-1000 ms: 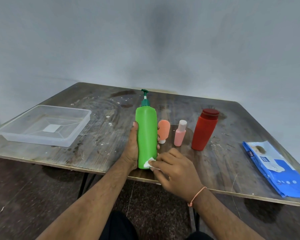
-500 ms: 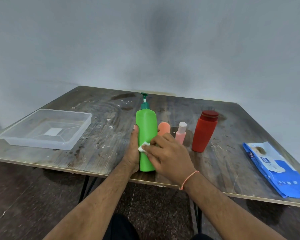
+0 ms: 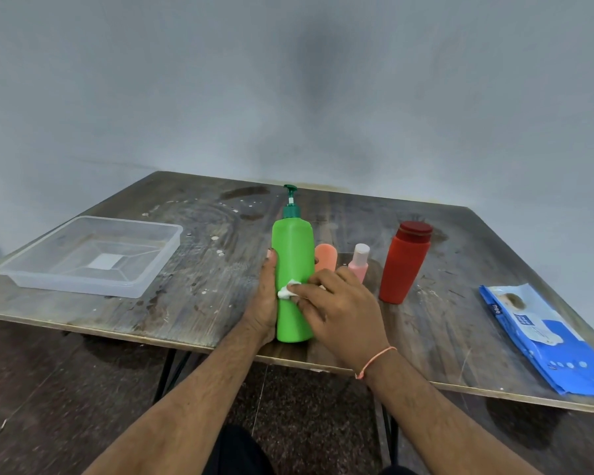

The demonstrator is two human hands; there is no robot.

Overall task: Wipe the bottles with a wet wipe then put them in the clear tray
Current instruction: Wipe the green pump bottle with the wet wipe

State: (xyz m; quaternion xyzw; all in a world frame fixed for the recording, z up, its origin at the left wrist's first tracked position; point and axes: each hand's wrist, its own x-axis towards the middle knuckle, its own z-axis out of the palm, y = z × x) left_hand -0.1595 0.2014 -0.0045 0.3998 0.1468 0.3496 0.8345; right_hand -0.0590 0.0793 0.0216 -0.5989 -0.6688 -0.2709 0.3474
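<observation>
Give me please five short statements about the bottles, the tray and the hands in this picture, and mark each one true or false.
1. The green pump bottle stands upright on the table. True.
2. The clear tray already holds one bottle. False: no bottle is in it.
3. The right hand presses a white wipe against the green bottle. True.
4. The left hand holds the red bottle. False: it steadies the green one.
5. The blue wipes pack lies beside the tray. False: it lies at the table's far right.
</observation>
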